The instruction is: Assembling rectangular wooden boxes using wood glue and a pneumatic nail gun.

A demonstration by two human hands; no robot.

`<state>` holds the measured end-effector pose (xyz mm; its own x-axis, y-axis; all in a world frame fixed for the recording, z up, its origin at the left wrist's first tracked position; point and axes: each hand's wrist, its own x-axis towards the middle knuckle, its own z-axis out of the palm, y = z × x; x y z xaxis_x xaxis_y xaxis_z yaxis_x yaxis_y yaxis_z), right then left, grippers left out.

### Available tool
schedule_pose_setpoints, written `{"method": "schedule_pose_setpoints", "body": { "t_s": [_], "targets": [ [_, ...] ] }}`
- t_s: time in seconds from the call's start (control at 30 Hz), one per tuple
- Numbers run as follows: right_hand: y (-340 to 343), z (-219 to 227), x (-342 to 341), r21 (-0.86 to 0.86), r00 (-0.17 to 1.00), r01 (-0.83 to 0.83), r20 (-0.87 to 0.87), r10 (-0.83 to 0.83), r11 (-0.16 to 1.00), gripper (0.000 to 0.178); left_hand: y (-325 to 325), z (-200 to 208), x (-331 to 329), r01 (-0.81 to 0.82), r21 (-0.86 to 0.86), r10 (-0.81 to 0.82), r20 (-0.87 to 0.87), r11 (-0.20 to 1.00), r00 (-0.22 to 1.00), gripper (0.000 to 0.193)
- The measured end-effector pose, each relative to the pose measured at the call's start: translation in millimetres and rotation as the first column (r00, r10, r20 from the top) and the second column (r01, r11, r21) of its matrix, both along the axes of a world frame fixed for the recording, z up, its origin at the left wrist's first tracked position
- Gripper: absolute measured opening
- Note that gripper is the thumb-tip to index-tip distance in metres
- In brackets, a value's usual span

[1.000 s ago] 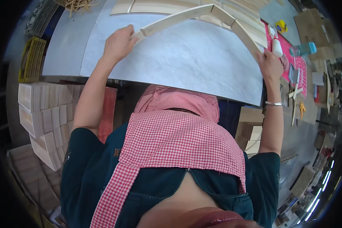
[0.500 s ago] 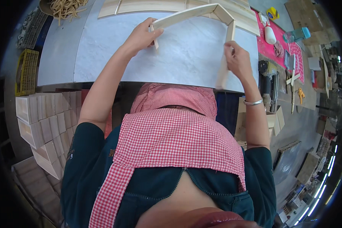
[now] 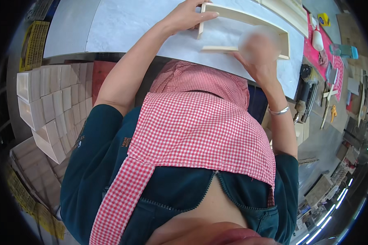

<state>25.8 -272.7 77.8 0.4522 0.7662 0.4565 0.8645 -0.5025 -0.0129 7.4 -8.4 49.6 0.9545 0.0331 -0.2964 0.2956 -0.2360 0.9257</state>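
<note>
A light wooden frame (image 3: 249, 18) of thin boards stands on edge on the pale marbled tabletop (image 3: 122, 28). My left hand (image 3: 190, 17) is closed on its left end, thumb over the top of the corner and fingers behind the short board. On the near long board (image 3: 218, 49), my right hand (image 3: 261, 53) grips close to the right corner; its fingers are partly smeared. That near board's left end stands apart from the left short board, so the frame has a gap at that corner.
More long wooden pieces (image 3: 288, 14) lie at the table's far side. To the right are a white bottle (image 3: 317, 41) on a pink cloth and a teal container (image 3: 344, 51). Stacked wooden boxes (image 3: 55, 98) and a yellow crate (image 3: 33, 45) stand at the left.
The near board has swung from pointing toward me to lying across the front, facing left. The frame has gone from an open bent shape to a nearly closed rectangle. The view has shifted.
</note>
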Motion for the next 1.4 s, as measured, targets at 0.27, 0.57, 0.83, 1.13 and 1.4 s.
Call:
{"method": "schedule_pose_setpoints", "body": {
  "t_s": [0.27, 0.57, 0.83, 1.13, 1.4],
  "targets": [
    [4, -30, 0, 0.008, 0.963, 0.119, -0.245, -0.114, 0.993, 0.027, 4, -4, -12, 0.028, -0.147, -0.034, -0.035, 0.989, 0.999, 0.074],
    [7, -33, 0, 0.036, 0.968, 0.141, -0.213, -0.131, 0.989, 0.03, 9, -16, -38, 0.235, -0.055, -0.22, 0.199, 0.97, 0.955, 0.106],
    [15, -33, -3, 0.09, 0.975, 0.086, -0.212, -0.065, 0.992, 0.023, 6, -7, -35, 0.233, 0.16, -0.254, 0.125, 0.959, 0.959, 0.112],
    [55, -42, -24, 0.241, 0.94, -0.182, -0.242, 0.241, 0.953, 0.038, 5, -15, -36, 0.231, 0.19, -0.273, 0.241, 0.954, 0.931, 0.103],
    [62, -49, -26, 0.343, 0.971, -0.136, -0.142, 0.194, 0.929, 0.029, 0, -30, -42, 0.084, 0.06, -0.102, 0.431, 0.995, 0.897, 0.082]
  ]
}}
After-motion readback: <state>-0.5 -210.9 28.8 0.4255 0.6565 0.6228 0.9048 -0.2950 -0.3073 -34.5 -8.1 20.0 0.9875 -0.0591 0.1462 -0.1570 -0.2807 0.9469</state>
